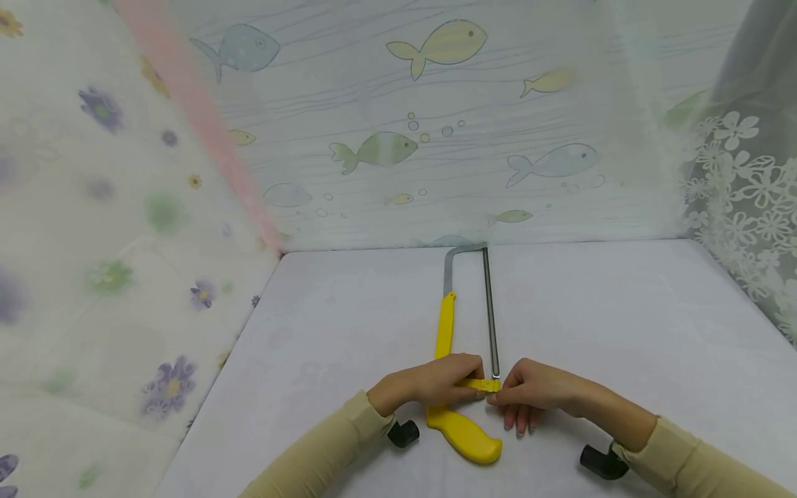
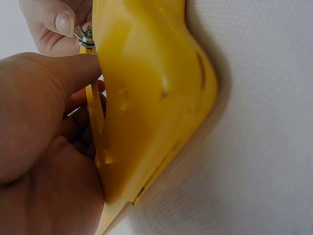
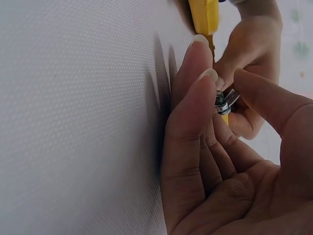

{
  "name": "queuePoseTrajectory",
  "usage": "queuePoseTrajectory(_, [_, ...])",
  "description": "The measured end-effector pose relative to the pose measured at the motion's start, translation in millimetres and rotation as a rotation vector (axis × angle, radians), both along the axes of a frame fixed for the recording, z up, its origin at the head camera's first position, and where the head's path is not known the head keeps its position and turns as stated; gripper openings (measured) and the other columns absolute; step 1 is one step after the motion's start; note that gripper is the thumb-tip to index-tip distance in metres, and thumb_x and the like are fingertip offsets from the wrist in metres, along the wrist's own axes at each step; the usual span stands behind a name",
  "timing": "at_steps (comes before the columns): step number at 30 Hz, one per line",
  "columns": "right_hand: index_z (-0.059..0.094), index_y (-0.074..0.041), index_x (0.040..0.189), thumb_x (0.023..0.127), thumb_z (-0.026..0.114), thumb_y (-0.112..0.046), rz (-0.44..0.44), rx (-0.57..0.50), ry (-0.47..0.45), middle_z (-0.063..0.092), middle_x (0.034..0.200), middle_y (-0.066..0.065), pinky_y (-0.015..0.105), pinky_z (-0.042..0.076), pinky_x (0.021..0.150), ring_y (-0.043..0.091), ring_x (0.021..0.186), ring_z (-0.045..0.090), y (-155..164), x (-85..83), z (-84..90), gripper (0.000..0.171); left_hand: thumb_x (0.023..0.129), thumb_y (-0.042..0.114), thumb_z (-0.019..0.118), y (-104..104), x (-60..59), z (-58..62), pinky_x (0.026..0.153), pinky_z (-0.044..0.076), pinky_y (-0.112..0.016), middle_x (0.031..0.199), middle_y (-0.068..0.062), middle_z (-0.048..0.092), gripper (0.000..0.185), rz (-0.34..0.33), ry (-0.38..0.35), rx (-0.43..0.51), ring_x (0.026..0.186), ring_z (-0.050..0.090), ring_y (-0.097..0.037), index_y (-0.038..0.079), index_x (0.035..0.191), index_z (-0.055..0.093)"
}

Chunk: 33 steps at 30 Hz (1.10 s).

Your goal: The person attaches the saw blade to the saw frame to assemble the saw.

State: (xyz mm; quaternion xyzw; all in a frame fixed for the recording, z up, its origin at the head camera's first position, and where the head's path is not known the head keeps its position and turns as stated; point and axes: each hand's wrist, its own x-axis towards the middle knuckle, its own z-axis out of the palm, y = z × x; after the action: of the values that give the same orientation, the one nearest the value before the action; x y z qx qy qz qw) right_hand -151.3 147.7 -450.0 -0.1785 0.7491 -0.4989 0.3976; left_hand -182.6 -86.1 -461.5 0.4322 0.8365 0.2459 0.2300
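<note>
A hacksaw with a yellow frame and yellow handle lies on the white tabletop, its grey front bow pointing away. Its dark blade runs along the right side. My left hand holds the frame just ahead of the handle, thumb and fingers about the short yellow crosspiece at the blade's near end. On that crosspiece sits a metal wing nut on a threaded bolt. My right hand pinches the wing nut with thumb and forefinger, the other fingers hanging close over the cloth.
White cloth covers the table. A fish-print curtain hangs along the far edge, a flower-print sheet on the left and lace on the right. Black wrist cameras sit beneath both wrists.
</note>
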Motion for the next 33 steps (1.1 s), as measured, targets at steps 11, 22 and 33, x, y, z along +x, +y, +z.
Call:
queuePoseTrajectory(11, [0.075,0.002,0.083,0.099,0.068,-0.029,-0.007,0.013,0.007,0.072,0.071,0.011,0.021,0.048,0.049,0.011,0.052,0.063,2.4,-0.6,-0.2,0.036,0.103,0.021,0.064,0.3,0.2,0.3,0.074,0.042,-0.015,0.091,0.007,0.055,0.011,0.012,-0.002,-0.004,0.083,0.049,-0.005,0.013,0.103,0.056])
queuePoseTrajectory(22, [0.073,0.002,0.086,0.1,0.067,-0.026,-0.013,0.005,0.005,0.071,0.071,0.009,0.021,0.048,0.049,0.011,0.053,0.063,5.7,1.3,-3.0,0.031,0.103,0.021,0.064,-0.1,1.3,-0.7,0.072,0.04,-0.015,0.089,0.006,0.053,0.011,0.011,0.001,-0.012,0.081,0.047,-0.004,0.013,0.104,0.056])
queuePoseTrajectory(33, [0.068,0.001,0.101,0.098,0.068,-0.021,-0.022,-0.016,-0.019,0.072,0.075,0.011,0.022,0.05,0.05,0.013,0.056,0.065,9.7,-0.2,1.0,0.022,0.103,0.021,0.063,-1.6,0.7,-0.6,0.073,0.041,-0.015,0.092,0.006,0.055,0.011,0.005,0.011,-0.015,0.082,0.048,-0.004,0.013,0.105,0.056])
